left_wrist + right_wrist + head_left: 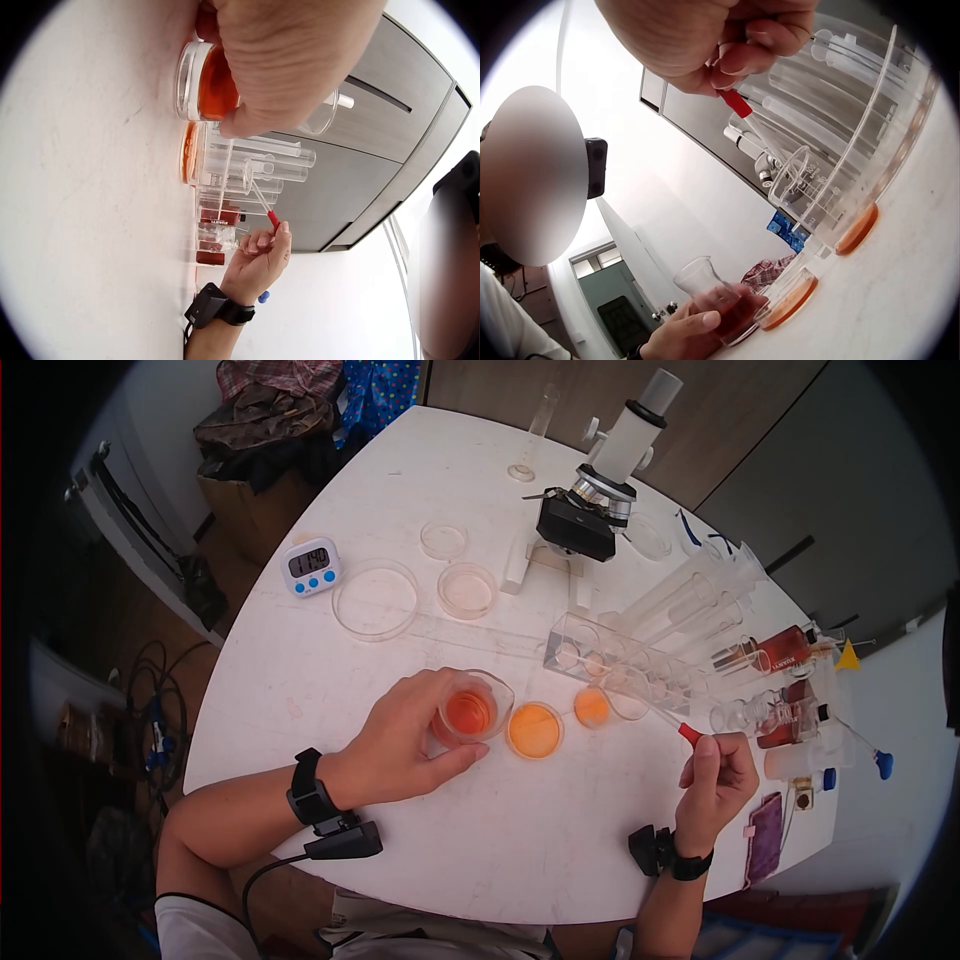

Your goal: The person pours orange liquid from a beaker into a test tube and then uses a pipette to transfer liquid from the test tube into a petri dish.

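Taking the orange dish (535,731) as clock centre, I see the right hand (719,772) past 3 o'clock, pinching a red-ended dropper (689,734). At 9, the left hand (402,738) grips a glass of red-orange liquid (467,712). At 2, the dropper's stem meets the mouth of a beaker (610,701). I judge liquid is being transferred; next calls for steady bulb control. Farther, near 12, stands the microscope (605,485).

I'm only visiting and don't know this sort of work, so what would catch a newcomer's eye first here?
Probably the red-orange liquid in the glass held by the left hand, with an orange-filled dish just beside it. Next, perhaps the red-ended dropper in the right hand. Then the microscope, standing tall at the table's far side.
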`<action>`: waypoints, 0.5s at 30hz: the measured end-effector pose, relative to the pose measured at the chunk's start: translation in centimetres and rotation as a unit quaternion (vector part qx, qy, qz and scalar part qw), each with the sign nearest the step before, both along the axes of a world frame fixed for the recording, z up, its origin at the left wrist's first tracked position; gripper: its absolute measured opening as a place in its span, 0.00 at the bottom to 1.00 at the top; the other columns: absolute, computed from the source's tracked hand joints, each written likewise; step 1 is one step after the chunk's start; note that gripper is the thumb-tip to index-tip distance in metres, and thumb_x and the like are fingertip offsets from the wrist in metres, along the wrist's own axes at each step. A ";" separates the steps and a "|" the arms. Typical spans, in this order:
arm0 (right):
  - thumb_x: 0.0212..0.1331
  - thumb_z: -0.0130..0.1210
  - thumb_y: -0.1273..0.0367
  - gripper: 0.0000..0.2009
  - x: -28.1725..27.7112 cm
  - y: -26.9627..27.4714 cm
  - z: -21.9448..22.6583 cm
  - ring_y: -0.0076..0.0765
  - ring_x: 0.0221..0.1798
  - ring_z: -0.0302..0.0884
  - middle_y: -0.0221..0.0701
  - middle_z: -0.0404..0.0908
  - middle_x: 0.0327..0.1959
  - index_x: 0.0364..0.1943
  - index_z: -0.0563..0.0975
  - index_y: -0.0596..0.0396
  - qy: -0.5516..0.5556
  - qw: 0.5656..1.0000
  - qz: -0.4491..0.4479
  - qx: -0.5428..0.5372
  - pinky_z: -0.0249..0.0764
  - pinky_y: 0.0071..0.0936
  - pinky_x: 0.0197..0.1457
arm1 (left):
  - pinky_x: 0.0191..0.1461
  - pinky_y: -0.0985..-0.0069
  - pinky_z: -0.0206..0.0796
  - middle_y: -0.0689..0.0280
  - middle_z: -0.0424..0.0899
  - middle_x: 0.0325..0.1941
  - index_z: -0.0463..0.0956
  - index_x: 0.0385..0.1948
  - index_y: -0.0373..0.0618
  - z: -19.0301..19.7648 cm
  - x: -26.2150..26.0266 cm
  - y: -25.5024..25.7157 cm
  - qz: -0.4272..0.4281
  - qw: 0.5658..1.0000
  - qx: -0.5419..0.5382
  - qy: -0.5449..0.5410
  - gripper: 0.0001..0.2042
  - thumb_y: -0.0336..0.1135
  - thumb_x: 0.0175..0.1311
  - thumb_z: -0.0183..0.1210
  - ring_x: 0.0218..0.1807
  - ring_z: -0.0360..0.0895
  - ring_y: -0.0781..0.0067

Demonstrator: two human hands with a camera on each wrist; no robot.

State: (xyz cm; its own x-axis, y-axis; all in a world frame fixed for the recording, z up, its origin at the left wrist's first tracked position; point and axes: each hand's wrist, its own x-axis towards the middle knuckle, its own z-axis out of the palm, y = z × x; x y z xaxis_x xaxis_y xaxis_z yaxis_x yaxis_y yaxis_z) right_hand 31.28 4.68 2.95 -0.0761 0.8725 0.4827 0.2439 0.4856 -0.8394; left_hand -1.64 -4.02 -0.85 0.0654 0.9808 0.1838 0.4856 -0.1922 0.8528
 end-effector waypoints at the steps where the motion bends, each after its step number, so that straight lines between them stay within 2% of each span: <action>1: 0.74 0.60 0.72 0.10 0.0 0.0 0.0 0.12 0.19 0.67 0.23 0.77 0.22 0.33 0.75 0.58 0.000 1.000 -0.001 0.000 0.61 0.14 0.24 | 0.68 0.65 0.68 0.58 0.82 0.59 0.75 0.58 0.44 0.0 0.0 0.0 -0.001 1.000 0.000 0.000 0.25 0.32 0.60 0.73 0.61 0.79 0.59; 15: 0.74 0.60 0.71 0.09 -0.3 0.1 -0.1 0.12 0.19 0.67 0.23 0.75 0.20 0.34 0.76 0.59 -0.019 0.999 -0.020 0.016 0.61 0.15 0.24 | 0.68 0.66 0.68 0.59 0.82 0.59 0.75 0.58 0.44 0.1 0.0 -0.1 0.003 1.000 0.005 0.003 0.24 0.31 0.60 0.72 0.61 0.80 0.59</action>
State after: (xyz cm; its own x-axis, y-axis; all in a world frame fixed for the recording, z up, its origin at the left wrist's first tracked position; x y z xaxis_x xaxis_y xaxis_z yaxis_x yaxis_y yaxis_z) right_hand 31.01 4.76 2.81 -0.0592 0.8593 0.5081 0.2948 0.5014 -0.8135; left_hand -1.62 -4.08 -0.79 0.0597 0.9794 0.1930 0.4923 -0.1971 0.8478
